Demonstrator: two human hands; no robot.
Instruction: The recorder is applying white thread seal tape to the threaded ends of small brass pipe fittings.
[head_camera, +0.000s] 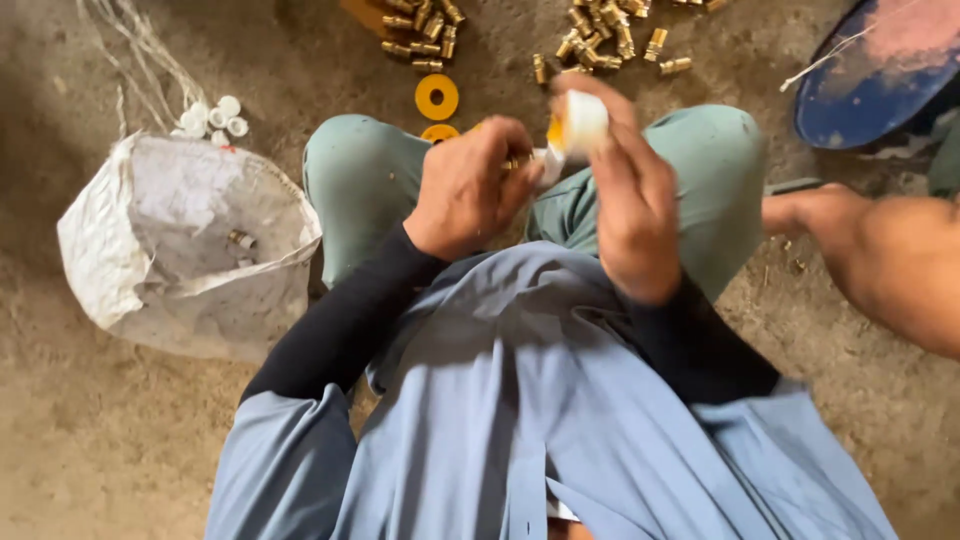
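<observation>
Wrapping white tape onto a small brass fitting seems to be the step in hand, judged from how both hands meet above the knees. The right hand (630, 195) has its fingers closed around a white tape roll (583, 122) with a yellow centre, held at the fingertips. A short strip of tape (548, 165) runs from the roll toward the left hand (468, 188). The left fingers are pinched together on a small brass fitting (514, 162), which is mostly hidden between the fingertips, so I cannot tell its exact shape.

Beyond the fingertips, on the dirt floor, lie two piles of brass fittings (600, 40), and two yellow rings (437, 97) rest just past the left knuckles. To the outer side of the left hand stands an open white sack (185, 245) with a few white caps (212, 115) near it. Another person's arm (880, 250) reaches in at the outer side of the right hand.

The next move, in my judgement, calls for keeping the strip tight while the roll goes around the fitting, with the left pinch staying firm.
</observation>
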